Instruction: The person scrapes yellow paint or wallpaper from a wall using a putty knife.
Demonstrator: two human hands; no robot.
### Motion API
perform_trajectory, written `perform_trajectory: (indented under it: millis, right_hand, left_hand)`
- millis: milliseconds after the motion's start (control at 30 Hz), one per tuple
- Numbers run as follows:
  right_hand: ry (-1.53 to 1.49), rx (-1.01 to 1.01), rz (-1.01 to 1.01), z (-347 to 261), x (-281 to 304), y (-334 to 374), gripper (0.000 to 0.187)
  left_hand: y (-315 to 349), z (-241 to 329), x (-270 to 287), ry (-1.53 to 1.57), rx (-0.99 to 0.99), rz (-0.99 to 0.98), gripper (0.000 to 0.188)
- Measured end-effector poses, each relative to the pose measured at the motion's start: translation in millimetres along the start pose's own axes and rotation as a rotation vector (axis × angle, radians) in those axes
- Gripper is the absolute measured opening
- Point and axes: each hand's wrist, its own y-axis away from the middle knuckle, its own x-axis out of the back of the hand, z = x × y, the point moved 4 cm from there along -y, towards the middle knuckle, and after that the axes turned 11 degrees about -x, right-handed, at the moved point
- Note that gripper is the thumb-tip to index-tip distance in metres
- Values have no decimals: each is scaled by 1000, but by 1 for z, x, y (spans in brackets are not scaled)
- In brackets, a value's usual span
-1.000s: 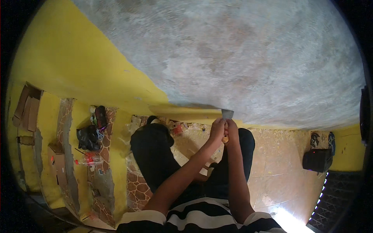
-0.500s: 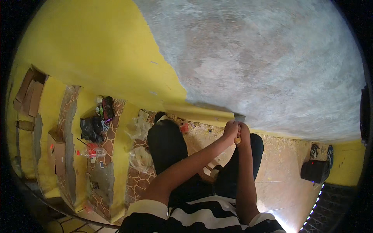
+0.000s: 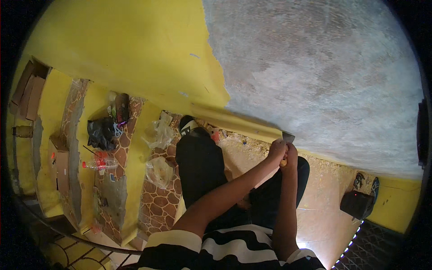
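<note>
Both my hands are closed together round a scraper, low down in front of the wall. Its flat metal blade point(image 3: 289, 136) meets the wall at the end of a strip of yellow paint point(image 3: 243, 120), just below the bare grey patch point(image 3: 306, 81). My left hand point(image 3: 276, 149) and my right hand point(image 3: 292, 155) press side by side on the handle. The yellowish butt of the handle point(image 3: 283, 163) shows beneath them, while the rest is hidden by my fingers.
Paint crumbs point(image 3: 245, 140) lie along the wall's foot. Yellow steps with stone-patterned treads rise at left, carrying clear plastic bags point(image 3: 159, 172), a black bag point(image 3: 101, 134), a bottle point(image 3: 100, 163) and cardboard boxes point(image 3: 61, 166). A black box-shaped object point(image 3: 357, 204) stands at right.
The view has shifted slightly, so the steps sit further left and my hands further right in the picture. Both hands keep their hold on the scraper, its blade still at the wall.
</note>
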Motion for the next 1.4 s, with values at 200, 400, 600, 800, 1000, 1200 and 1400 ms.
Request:
perform_trajectory:
  millis: [200,400,600,800,1000,1200,1400]
  right_hand:
    - [-103,-183,-64,14,-6,-21,18]
    - [154,216,133,-11,5,4,20]
    - [-46,-73,-174,17,17,-32,20]
    - [-36,14,-22,-24,4,40,22]
    - [156,168,23,-16,-4,37,21]
    - [223,307,99,-26,-1,36,22]
    - [24,102,56,-23,15,37,25]
  left_hand:
    - [-17,-15,12,-18,-36,117,25]
    - [16,23,-11,-42,-66,16,25]
    - [-12,-14,0,-77,-71,26,24]
    - [36,35,-24,-84,-171,-73,26]
    - [25,23,-5,-354,-487,65,25]
    - [44,53,-20,-109,-263,-95,25]
    - [53,42,-30,-105,-115,-115,25]
